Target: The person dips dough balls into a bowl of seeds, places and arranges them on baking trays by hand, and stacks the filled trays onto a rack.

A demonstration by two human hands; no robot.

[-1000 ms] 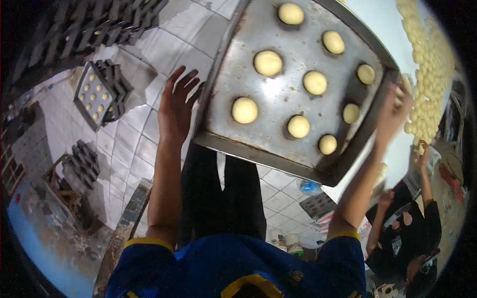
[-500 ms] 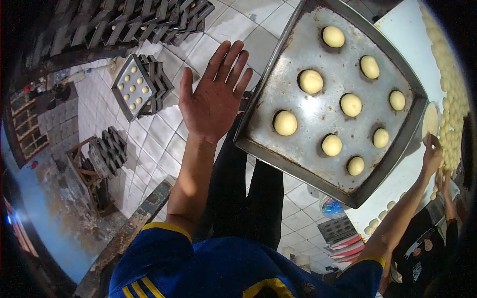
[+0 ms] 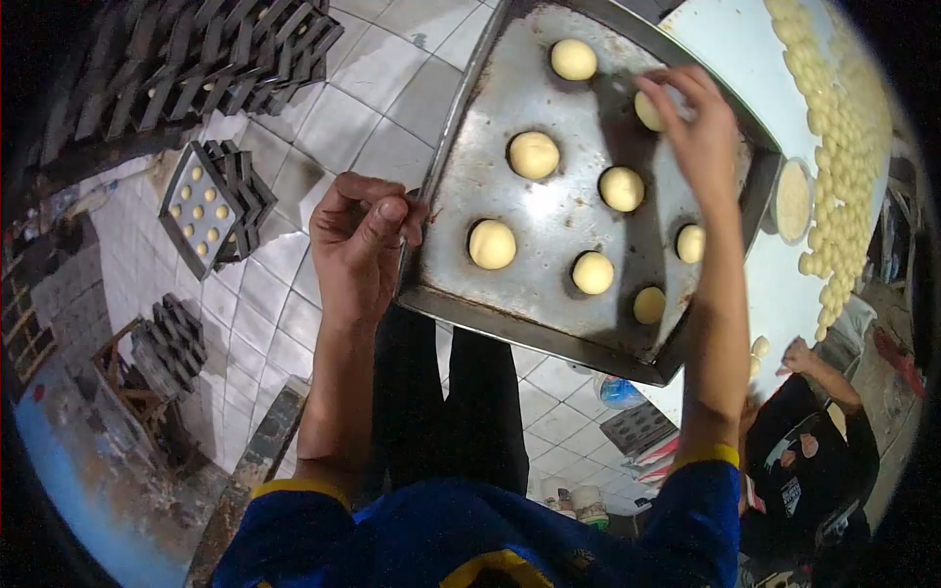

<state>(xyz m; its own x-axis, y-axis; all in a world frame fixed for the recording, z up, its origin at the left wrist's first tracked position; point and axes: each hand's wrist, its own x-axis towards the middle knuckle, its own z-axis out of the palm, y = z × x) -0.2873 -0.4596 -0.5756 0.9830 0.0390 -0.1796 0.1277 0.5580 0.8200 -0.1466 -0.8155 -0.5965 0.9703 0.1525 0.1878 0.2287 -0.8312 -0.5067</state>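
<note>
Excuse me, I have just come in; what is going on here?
Someone is working over a metal tray of spaced dough balls. The left hand is curled at the tray's near-left rim, while the right hand hovers over the tray, its grip close to one dough ball; whether they touch is unclear. More dough pieces cover part of the white table alongside, and a co-worker's hand is near its edge.

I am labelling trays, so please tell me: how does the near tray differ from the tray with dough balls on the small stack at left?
The near tray fills much of the view; the stack tray looks far smaller. The right hand reaches over the near tray, while no hand is at the stack tray. Both hold pale, spaced-out dough balls.
</note>
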